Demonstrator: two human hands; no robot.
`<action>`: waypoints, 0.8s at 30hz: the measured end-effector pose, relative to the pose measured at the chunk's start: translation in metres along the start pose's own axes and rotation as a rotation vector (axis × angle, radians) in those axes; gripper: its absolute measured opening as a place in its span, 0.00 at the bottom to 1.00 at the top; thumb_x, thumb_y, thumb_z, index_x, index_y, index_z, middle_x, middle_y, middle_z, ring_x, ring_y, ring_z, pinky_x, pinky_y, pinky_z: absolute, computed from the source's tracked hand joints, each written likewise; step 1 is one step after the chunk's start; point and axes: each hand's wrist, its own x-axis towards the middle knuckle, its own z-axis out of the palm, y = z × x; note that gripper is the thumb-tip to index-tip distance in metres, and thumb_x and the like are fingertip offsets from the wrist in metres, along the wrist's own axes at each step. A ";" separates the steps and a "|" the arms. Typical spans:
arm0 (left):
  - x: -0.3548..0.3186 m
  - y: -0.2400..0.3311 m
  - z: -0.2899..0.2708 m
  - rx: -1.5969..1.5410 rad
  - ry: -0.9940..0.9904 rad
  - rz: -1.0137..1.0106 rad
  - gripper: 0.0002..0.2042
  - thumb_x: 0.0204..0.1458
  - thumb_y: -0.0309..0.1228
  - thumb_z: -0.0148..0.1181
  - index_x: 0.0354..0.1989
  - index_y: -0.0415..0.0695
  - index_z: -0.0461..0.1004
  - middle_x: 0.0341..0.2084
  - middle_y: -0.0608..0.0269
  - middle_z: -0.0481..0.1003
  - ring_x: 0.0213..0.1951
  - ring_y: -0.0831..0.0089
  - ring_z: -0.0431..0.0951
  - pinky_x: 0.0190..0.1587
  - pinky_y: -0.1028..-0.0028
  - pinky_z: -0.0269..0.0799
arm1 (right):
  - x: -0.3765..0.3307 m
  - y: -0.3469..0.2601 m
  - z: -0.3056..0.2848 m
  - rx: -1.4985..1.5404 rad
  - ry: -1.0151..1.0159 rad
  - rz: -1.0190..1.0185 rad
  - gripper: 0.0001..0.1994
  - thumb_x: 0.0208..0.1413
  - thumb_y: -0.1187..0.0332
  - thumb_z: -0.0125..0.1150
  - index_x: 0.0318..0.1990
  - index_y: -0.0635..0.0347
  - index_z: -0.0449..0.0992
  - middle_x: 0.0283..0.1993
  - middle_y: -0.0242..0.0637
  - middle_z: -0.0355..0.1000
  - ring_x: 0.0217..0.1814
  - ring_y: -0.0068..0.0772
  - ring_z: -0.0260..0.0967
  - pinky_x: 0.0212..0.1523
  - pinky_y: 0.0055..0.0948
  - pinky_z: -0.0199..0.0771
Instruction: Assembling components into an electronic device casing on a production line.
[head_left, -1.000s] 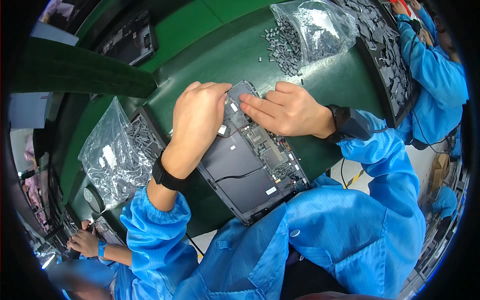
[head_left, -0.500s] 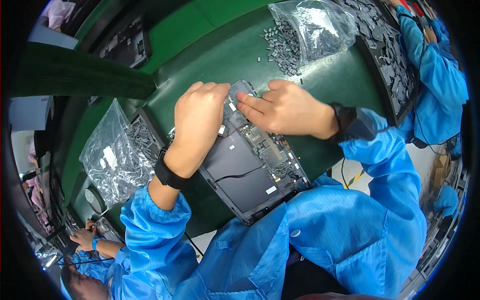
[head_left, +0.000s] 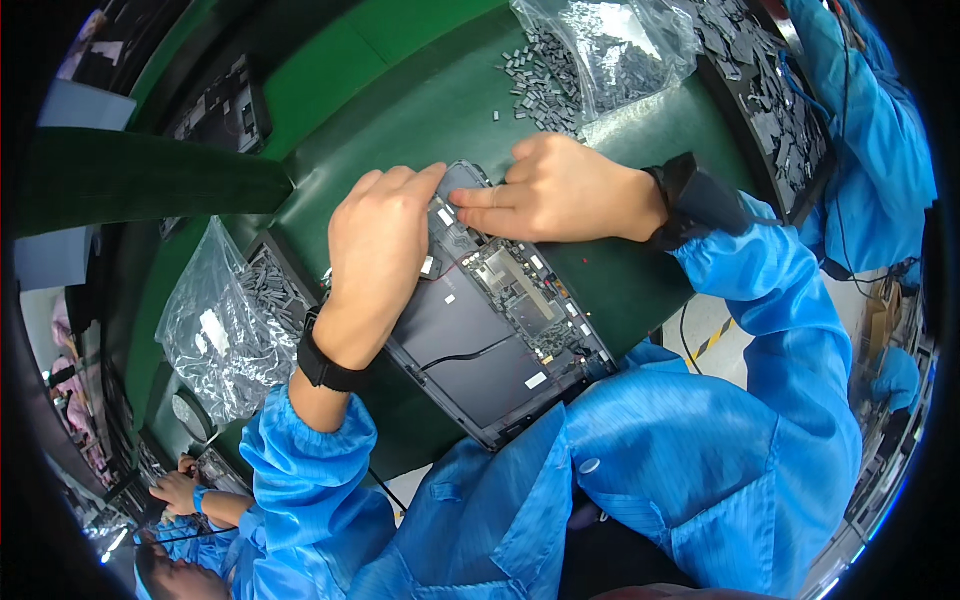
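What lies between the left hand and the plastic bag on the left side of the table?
In the head view, a dark tray with small dark pieces lies between the left hand and the bag.

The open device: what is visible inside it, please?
Inside the open device are a circuit board, a black cable and white labels. The left hand hides part of its left edge, the right hand part of its right edge; what they cover cannot be seen.
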 end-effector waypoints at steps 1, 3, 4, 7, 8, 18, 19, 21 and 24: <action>-0.001 -0.003 0.000 -0.008 -0.011 -0.002 0.10 0.50 0.22 0.57 0.40 0.42 0.80 0.30 0.58 0.78 0.33 0.59 0.76 0.37 0.65 0.72 | -0.001 -0.002 0.000 0.000 -0.002 0.004 0.14 0.44 0.71 0.59 0.40 0.59 0.80 0.49 0.33 0.78 0.20 0.20 0.68 0.24 0.22 0.65; -0.001 -0.004 0.000 -0.014 -0.021 -0.006 0.11 0.50 0.22 0.57 0.41 0.42 0.80 0.30 0.58 0.78 0.33 0.59 0.76 0.37 0.65 0.72 | -0.001 -0.010 0.000 -0.011 -0.003 0.118 0.13 0.45 0.70 0.58 0.40 0.56 0.80 0.50 0.29 0.78 0.19 0.20 0.70 0.24 0.22 0.65; -0.001 -0.002 -0.001 -0.019 -0.020 0.001 0.11 0.50 0.22 0.57 0.41 0.42 0.80 0.30 0.58 0.78 0.33 0.59 0.76 0.37 0.65 0.71 | 0.000 -0.015 -0.003 -0.059 -0.063 0.149 0.11 0.48 0.69 0.57 0.39 0.60 0.79 0.46 0.31 0.78 0.23 0.27 0.75 0.22 0.26 0.69; -0.001 0.002 -0.002 -0.024 -0.034 0.005 0.12 0.50 0.21 0.56 0.42 0.42 0.80 0.30 0.57 0.77 0.33 0.58 0.75 0.37 0.66 0.71 | 0.007 -0.028 -0.014 -0.050 -0.129 0.226 0.11 0.48 0.71 0.57 0.38 0.64 0.79 0.43 0.40 0.79 0.23 0.27 0.76 0.20 0.26 0.67; 0.000 0.004 -0.002 -0.020 -0.046 0.001 0.12 0.50 0.20 0.55 0.42 0.42 0.80 0.30 0.56 0.77 0.33 0.58 0.75 0.37 0.66 0.71 | 0.008 -0.033 -0.011 -0.052 -0.119 0.231 0.10 0.47 0.71 0.58 0.36 0.67 0.79 0.40 0.48 0.79 0.24 0.32 0.76 0.18 0.28 0.68; -0.088 0.040 -0.026 -0.630 0.293 -0.435 0.28 0.54 0.20 0.51 0.66 0.41 0.57 0.64 0.53 0.59 0.66 0.60 0.57 0.68 0.64 0.48 | -0.015 -0.056 -0.026 0.248 0.067 0.599 0.22 0.48 0.72 0.60 0.54 0.60 0.73 0.61 0.41 0.68 0.50 0.41 0.71 0.50 0.38 0.69; -0.112 0.051 -0.026 -0.930 0.421 -0.620 0.29 0.55 0.20 0.50 0.67 0.40 0.53 0.66 0.55 0.56 0.67 0.62 0.56 0.69 0.64 0.45 | -0.024 -0.068 -0.029 0.361 0.193 0.702 0.23 0.51 0.73 0.59 0.57 0.60 0.70 0.62 0.45 0.66 0.54 0.45 0.68 0.53 0.39 0.68; -0.150 0.068 -0.017 -1.222 0.492 -0.853 0.30 0.56 0.21 0.50 0.68 0.40 0.51 0.66 0.56 0.56 0.66 0.64 0.57 0.68 0.64 0.48 | -0.050 -0.102 -0.023 0.830 0.235 0.860 0.30 0.59 0.72 0.54 0.69 0.64 0.53 0.70 0.51 0.54 0.69 0.46 0.57 0.67 0.36 0.56; -0.173 0.084 -0.024 -1.504 0.368 -1.147 0.28 0.58 0.24 0.53 0.67 0.39 0.53 0.63 0.57 0.60 0.62 0.70 0.62 0.63 0.67 0.57 | -0.056 -0.147 -0.007 1.462 0.411 1.048 0.32 0.62 0.74 0.50 0.71 0.66 0.45 0.73 0.45 0.49 0.74 0.35 0.47 0.71 0.33 0.45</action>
